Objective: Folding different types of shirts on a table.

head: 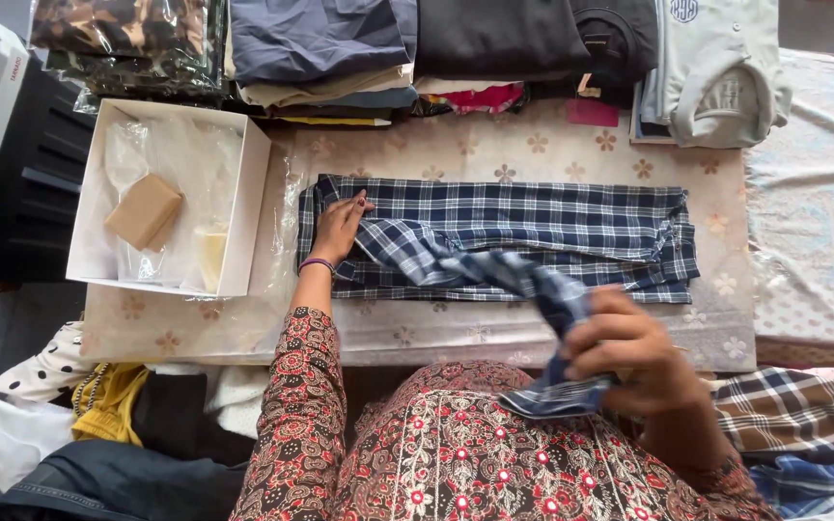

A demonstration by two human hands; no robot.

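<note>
At centre frame, a blue plaid shirt lies folded lengthwise on the tabletop. Left hand presses flat on its left end, fingers spread and gripping nothing. Right hand, lower right, has its fingers closed around the sleeve, lifted off the cloth. Sleeve folding seems under way; laying it straight along the body looks needed next. Cuff and right wrist are partly hidden; the white box at left holds unclear contents.
</note>
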